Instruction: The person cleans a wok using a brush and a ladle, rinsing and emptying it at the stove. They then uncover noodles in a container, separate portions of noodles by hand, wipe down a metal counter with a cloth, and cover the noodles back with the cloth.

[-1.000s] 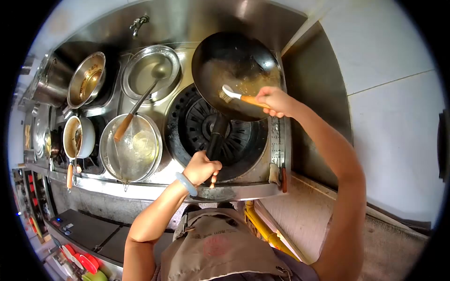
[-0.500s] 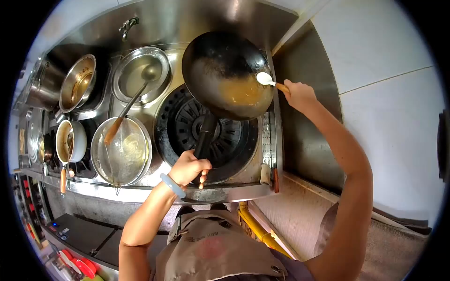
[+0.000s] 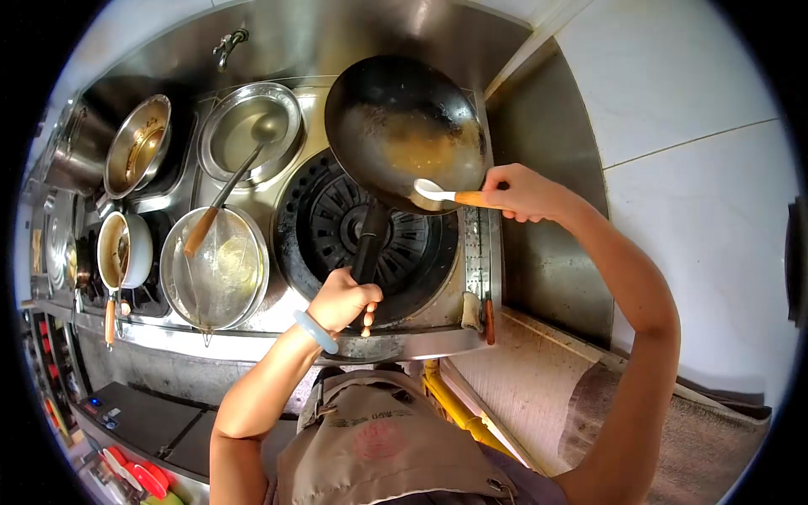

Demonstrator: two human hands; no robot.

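Observation:
My left hand [image 3: 343, 301] is closed round the black handle of a dark wok [image 3: 358, 97], which is tilted above and behind the round black stove burner [image 3: 324, 220]. A shallow pool of brownish liquid [image 3: 412, 153] lies in the wok. In my right hand [image 3: 528, 194] is a spoon [image 3: 432, 190] with a white bowl and a wooden handle. Its bowl hangs over the wok's near right rim; whether it touches the wok I cannot tell.
Left of the burner, a ladle [image 3: 244, 168] rests across a metal basin [image 3: 210, 126] and a mesh strainer [image 3: 202, 282]. Further left are a white saucepan [image 3: 139, 252] and a tilted metal bowl [image 3: 157, 118]. A tap [image 3: 227, 46] juts from the back wall; a yellow pipe [image 3: 454, 404] runs below the counter.
My right hand has turned and moved the spoon left and toward me, from the wok's right side to its near rim. The left hand still grips the handle; the wok barely moved.

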